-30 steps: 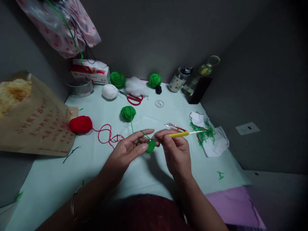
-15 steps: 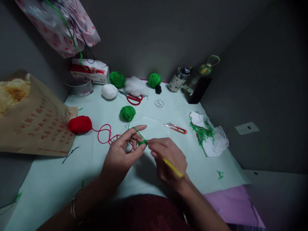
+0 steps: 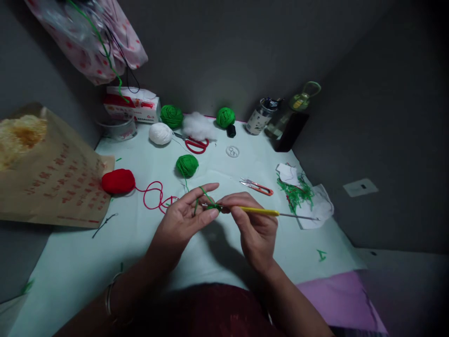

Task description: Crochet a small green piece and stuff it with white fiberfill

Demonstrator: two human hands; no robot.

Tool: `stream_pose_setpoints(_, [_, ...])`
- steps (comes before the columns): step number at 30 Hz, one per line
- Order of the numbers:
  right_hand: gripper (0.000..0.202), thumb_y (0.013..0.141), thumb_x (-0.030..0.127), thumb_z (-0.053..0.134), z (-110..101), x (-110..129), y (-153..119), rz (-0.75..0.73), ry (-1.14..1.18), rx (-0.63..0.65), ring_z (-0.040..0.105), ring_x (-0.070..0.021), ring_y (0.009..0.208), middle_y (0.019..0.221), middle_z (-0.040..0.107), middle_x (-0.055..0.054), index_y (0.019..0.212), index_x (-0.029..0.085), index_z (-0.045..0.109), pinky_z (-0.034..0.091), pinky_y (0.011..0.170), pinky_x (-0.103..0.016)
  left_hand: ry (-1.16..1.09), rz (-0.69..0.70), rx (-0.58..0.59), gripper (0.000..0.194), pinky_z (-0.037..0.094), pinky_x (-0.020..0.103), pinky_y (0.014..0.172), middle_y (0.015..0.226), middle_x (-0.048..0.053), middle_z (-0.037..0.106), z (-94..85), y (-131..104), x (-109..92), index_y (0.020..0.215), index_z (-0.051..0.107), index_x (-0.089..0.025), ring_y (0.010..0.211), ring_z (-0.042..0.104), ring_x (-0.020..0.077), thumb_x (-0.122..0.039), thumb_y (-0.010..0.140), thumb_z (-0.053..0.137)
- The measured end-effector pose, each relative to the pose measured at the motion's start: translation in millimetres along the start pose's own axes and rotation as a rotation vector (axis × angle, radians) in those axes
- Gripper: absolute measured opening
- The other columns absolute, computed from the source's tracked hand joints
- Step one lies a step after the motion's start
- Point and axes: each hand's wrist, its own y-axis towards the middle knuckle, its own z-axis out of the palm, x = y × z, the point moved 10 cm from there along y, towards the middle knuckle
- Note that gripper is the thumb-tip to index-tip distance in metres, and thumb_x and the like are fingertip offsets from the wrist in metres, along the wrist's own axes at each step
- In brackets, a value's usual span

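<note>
My left hand [image 3: 182,220] pinches a small piece of green crochet work [image 3: 214,207] between thumb and fingers, its index finger stretched out with green yarn looped over it. That strand runs back to a green yarn ball [image 3: 187,166] just beyond the hand. In my right hand [image 3: 254,229] is a crochet hook with a yellow handle [image 3: 261,211], lying almost level. Its left tip meets the green piece, and a bare metal end points right. Where exactly the tip enters the stitches is too small to tell.
Left of the hands lie a red yarn ball [image 3: 118,181] with a loose strand and a paper bag [image 3: 66,187]. Orange thread snips [image 3: 257,186] and green yarn scraps [image 3: 296,192] are to the right. Behind are red-handled scissors [image 3: 197,145], a white yarn ball [image 3: 160,134] and a bottle [image 3: 287,117].
My right hand has turned, swinging the hook from pointing down toward me to nearly level. The green piece and my left fingertips have shifted slightly right.
</note>
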Motion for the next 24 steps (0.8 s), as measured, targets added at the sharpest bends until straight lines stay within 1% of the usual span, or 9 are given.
stream_pose_setpoints(2, [0.028, 0.095, 0.009, 0.059, 2.7, 16.1, -5.0, -0.151, -0.221, 0.012, 0.068, -0.0177, 0.091, 0.100, 0.073, -0.005, 0.113, 0.025, 0.073, 0.058, 0.076, -0.034, -0.018, 0.025, -0.032, 0.048, 0.047, 0.023, 0.084, 0.088, 0.001, 0.068, -2.3, 0.0, -0.8, 0.124, 0.071, -0.023, 0.086, 0.060, 0.0121, -0.021, 0.077, 0.083])
stream_pose_setpoints(4, [0.033, 0.092, 0.007, 0.062, 8.6, 30.9, -10.7, -0.301, -0.429, 0.042, 0.068, -0.0194, 0.097, 0.108, 0.073, -0.007, 0.117, 0.026, 0.072, 0.058, 0.080, -0.035, -0.105, -0.024, -0.002, 0.047, 0.047, 0.020, 0.074, 0.086, 0.000, 0.066, -0.2, 1.2, 3.8, 0.124, 0.072, -0.021, 0.074, 0.057, 0.0085, -0.022, 0.078, 0.082])
stream_pose_setpoints(6, [0.035, 0.092, 0.006, 0.062, 7.7, 35.7, -11.4, -0.344, -0.456, 0.045, 0.068, -0.0199, 0.098, 0.109, 0.073, -0.007, 0.118, 0.026, 0.072, 0.058, 0.080, -0.035, -0.201, -0.124, 0.054, 0.041, 0.044, 0.017, 0.063, 0.080, -0.001, 0.064, 4.1, 2.2, 11.0, 0.121, 0.073, -0.018, 0.056, 0.045, 0.0033, -0.022, 0.080, 0.080])
stream_pose_setpoints(8, [0.033, 0.094, 0.007, 0.059, -4.0, 27.7, -5.1, -0.243, -0.289, -0.015, 0.068, -0.0183, 0.091, 0.102, 0.073, -0.005, 0.115, 0.027, 0.073, 0.057, 0.077, -0.034, -0.258, -0.195, 0.071, 0.034, 0.044, 0.018, 0.061, 0.066, -0.006, 0.054, 4.7, 2.7, 14.6, 0.114, 0.076, -0.014, 0.047, 0.028, 0.0010, -0.020, 0.081, 0.078])
stream_pose_setpoints(10, [0.028, 0.096, 0.010, 0.056, -14.2, 11.4, 1.1, -0.091, -0.043, -0.082, 0.066, -0.0165, 0.083, 0.093, 0.072, -0.002, 0.108, 0.028, 0.075, 0.056, 0.071, -0.032, -0.261, -0.174, 0.045, 0.031, 0.044, 0.018, 0.062, 0.062, -0.008, 0.047, 0.8, 4.1, 11.4, 0.110, 0.077, -0.015, 0.046, 0.022, 0.0011, -0.019, 0.079, 0.078])
stream_pose_setpoints(12, [0.024, 0.097, 0.015, 0.057, -11.8, -3.0, 4.3, 0.020, 0.131, -0.073, 0.065, -0.0165, 0.082, 0.090, 0.072, -0.002, 0.102, 0.028, 0.076, 0.055, 0.069, -0.032, -0.185, -0.107, 0.027, 0.034, 0.039, 0.017, 0.058, 0.068, -0.005, 0.054, -1.9, 4.9, 6.2, 0.111, 0.077, -0.019, 0.051, 0.030, 0.0025, -0.020, 0.077, 0.080])
stream_pose_setpoints(16, [0.019, 0.096, 0.018, 0.062, -1.7, -18.5, 3.5, 0.124, 0.216, -0.016, 0.067, -0.0162, 0.090, 0.096, 0.074, -0.002, 0.101, 0.027, 0.078, 0.054, 0.078, -0.032, 0.070, -0.023, 0.033, 0.039, 0.038, 0.021, 0.061, 0.093, 0.004, 0.069, -0.9, 2.5, 2.0, 0.119, 0.075, -0.023, 0.075, 0.051, 0.0117, -0.029, 0.081, 0.078])
stream_pose_setpoints(21, [0.018, 0.100, 0.026, 0.058, -2.3, -39.9, -0.6, 0.296, 0.462, -0.059, 0.065, -0.0103, 0.073, 0.089, 0.073, -0.001, 0.098, 0.025, 0.076, 0.054, 0.072, -0.026, 0.094, -0.015, -0.005, 0.033, 0.042, 0.026, 0.076, 0.088, 0.002, 0.062, -4.2, -2.3, -4.6, 0.114, 0.076, -0.025, 0.084, 0.052, 0.0148, -0.030, 0.082, 0.075])
stream_pose_setpoints(24, [0.020, 0.101, 0.028, 0.056, -2.0, -37.3, 0.4, 0.300, 0.489, -0.047, 0.066, -0.0107, 0.072, 0.087, 0.073, -0.002, 0.095, 0.022, 0.074, 0.055, 0.073, -0.027, 0.085, -0.010, -0.024, 0.030, 0.042, 0.027, 0.081, 0.085, 0.001, 0.060, -4.4, -4.1, -9.9, 0.109, 0.077, -0.025, 0.086, 0.053, 0.0144, -0.024, 0.079, 0.076])
